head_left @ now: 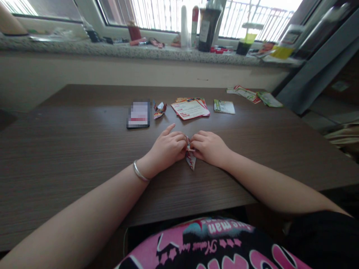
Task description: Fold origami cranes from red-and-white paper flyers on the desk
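Brown wood fills most of my view, a long table (pixel 70 149) under a bright window; the sill (pixel 157 51) at 12 o'clock is full of bottles and small stuff. I watch from far away through the head camera.

Both hands meet in the middle of the table; the left hand (pixel 166 149) is on the 9 o'clock side and has a silver bracelet (pixel 139 172) on its wrist; the right hand (pixel 210 147) is on the 3 o'clock side. Between them sits the folded paper (pixel 191 160), small and colourful. Both hands are curled up tight; each one pinches its own side of the folded paper; only the left pointer finger sticks out, toward 1 o'clock.

The paper's long way runs from 12 to 6 o'clock; its pointy tip pokes out at 6 o'clock, toward the body, and rests on the wood. It lies at 3 o'clock from the left hand and 9 o'clock from the right hand; both are just as near.

Farther off, a phone (pixel 138 114) lies at 11 o'clock; a little folded scrap (pixel 159 110) is just beside it; red and white cards (pixel 190 108) lie at 12 o'clock; a green leaflet (pixel 224 107) lies at 1 o'clock.
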